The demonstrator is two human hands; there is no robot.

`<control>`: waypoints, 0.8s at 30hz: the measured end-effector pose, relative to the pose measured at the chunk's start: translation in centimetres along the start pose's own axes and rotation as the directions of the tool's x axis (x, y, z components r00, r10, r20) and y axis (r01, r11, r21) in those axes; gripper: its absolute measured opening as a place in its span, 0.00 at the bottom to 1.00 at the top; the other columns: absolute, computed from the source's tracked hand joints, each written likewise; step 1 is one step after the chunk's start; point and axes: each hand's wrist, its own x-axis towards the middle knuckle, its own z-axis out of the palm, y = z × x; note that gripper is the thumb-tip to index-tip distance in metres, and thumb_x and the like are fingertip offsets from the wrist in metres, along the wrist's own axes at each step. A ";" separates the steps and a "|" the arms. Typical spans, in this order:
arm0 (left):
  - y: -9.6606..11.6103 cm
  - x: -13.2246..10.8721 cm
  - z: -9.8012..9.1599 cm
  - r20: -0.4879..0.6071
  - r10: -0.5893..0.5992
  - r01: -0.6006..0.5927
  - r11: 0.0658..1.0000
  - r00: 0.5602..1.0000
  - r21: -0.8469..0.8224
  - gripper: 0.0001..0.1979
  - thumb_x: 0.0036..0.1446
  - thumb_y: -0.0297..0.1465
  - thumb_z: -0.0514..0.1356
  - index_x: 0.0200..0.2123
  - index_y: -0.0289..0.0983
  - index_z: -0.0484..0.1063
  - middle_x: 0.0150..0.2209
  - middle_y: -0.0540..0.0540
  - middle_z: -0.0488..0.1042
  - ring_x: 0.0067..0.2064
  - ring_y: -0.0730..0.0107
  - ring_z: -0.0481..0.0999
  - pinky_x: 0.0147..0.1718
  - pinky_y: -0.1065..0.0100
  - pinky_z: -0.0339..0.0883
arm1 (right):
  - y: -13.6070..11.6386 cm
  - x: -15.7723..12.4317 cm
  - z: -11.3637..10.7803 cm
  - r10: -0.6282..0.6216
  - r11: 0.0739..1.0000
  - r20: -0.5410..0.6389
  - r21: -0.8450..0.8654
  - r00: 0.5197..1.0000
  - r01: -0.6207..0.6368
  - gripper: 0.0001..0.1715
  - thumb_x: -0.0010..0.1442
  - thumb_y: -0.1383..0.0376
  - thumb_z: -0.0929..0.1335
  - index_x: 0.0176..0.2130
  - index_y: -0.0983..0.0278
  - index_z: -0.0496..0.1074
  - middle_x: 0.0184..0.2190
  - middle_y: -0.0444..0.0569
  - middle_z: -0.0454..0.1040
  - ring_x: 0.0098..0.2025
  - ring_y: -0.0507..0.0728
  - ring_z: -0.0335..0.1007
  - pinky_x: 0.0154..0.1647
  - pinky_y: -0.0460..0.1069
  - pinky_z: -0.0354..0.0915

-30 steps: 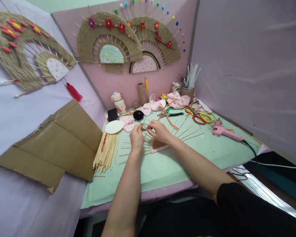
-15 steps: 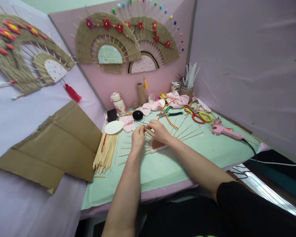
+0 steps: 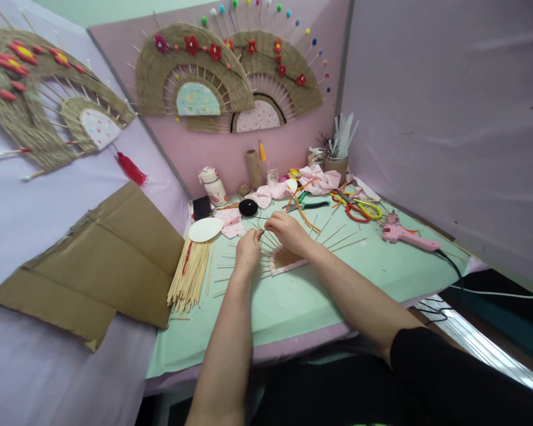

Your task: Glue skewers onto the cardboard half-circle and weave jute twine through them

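A half-round cardboard piece [image 3: 286, 258] with a pink fabric edge lies on the green table, thin sticks fanning out from it. Over its upper left sticks, my left hand [image 3: 249, 251] is closed in a pinch on a dark thread. My right hand [image 3: 286, 232] pinches the same thread just to the right, fingertips close to the left ones. The thread runs up toward a black ball of yarn [image 3: 248, 207] behind the hands. Fingertip details are too small to tell.
Bundled sticks [image 3: 190, 275] and a white oval disc [image 3: 205, 229] lie at left, near leaning cardboard [image 3: 93, 260]. Behind are a bottle [image 3: 213, 186] and pliers [image 3: 315, 205]. Scissors [image 3: 357, 212] and a pink glue gun [image 3: 408, 235] are at right.
My right hand has shifted slightly up, opening a small gap from my left hand. More of the cardboard piece and its sticks shows between the arms.
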 end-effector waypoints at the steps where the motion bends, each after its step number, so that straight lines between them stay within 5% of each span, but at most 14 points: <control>1: 0.0 -0.1 0.0 0.034 0.036 -0.035 0.999 0.999 -0.007 0.14 0.63 0.32 0.47 0.25 0.39 0.62 0.23 0.50 0.65 0.28 0.68 0.62 0.28 0.69 0.50 | 0.1 0.0 0.0 0.002 1.000 -0.008 0.028 1.000 -0.001 0.08 0.63 0.70 0.64 0.32 0.63 0.71 0.31 0.49 0.68 0.38 0.57 0.63 0.40 0.51 0.59; 7: 0.2 -0.4 -0.5 0.149 0.187 -0.155 0.966 0.971 -0.206 0.13 0.63 0.31 0.47 0.25 0.38 0.60 0.25 0.51 0.65 0.30 0.71 0.63 0.30 0.70 0.55 | 0.6 0.0 -0.1 0.129 0.941 -0.031 0.320 0.991 -0.112 0.07 0.61 0.68 0.65 0.31 0.63 0.70 0.29 0.46 0.71 0.35 0.54 0.65 0.39 0.49 0.61; 14: 0.3 -0.5 -0.7 0.153 0.268 -0.205 0.919 0.951 -0.338 0.11 0.61 0.30 0.48 0.26 0.37 0.60 0.25 0.52 0.62 0.29 0.72 0.62 0.29 0.71 0.55 | 0.4 0.0 0.2 0.307 0.765 0.116 0.561 0.945 -0.317 0.07 0.56 0.63 0.67 0.31 0.65 0.72 0.27 0.44 0.73 0.30 0.52 0.66 0.33 0.47 0.62; 24: 0.2 -0.3 -0.7 0.043 0.139 -0.108 0.900 0.989 -0.423 0.13 0.61 0.33 0.48 0.24 0.38 0.58 0.21 0.54 0.57 0.24 0.74 0.58 0.25 0.72 0.53 | -0.3 0.0 0.9 0.395 0.697 0.114 0.609 0.912 -0.378 0.13 0.54 0.57 0.69 0.28 0.65 0.72 0.24 0.43 0.72 0.27 0.50 0.64 0.29 0.46 0.61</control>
